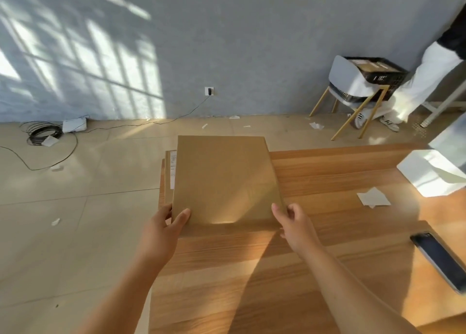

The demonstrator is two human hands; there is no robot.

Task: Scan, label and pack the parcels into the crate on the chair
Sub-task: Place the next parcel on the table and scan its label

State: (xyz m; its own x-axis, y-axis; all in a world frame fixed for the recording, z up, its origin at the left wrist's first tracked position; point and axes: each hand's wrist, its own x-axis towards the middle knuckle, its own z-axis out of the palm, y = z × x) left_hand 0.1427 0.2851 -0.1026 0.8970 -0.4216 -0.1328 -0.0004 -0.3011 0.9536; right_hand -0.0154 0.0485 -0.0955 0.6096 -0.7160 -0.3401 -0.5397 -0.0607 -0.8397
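A flat brown cardboard parcel (224, 179) lies on top of a stack at the left end of the wooden table (327, 232). My left hand (164, 230) grips its near left corner, thumb on top. My right hand (292, 222) pinches its near right corner. Under it, another parcel (169, 172) shows a strip of white label at the left. The black crate (380, 74) stands on a white chair (353, 89) by the far wall, with a brown parcel inside.
A dark phone (441, 260) lies at the table's right edge. A white device (428, 172) and a scrap of white paper (373, 197) sit at the right. A person in white trousers (418, 81) stands beside the chair. Cables and paper scraps litter the floor.
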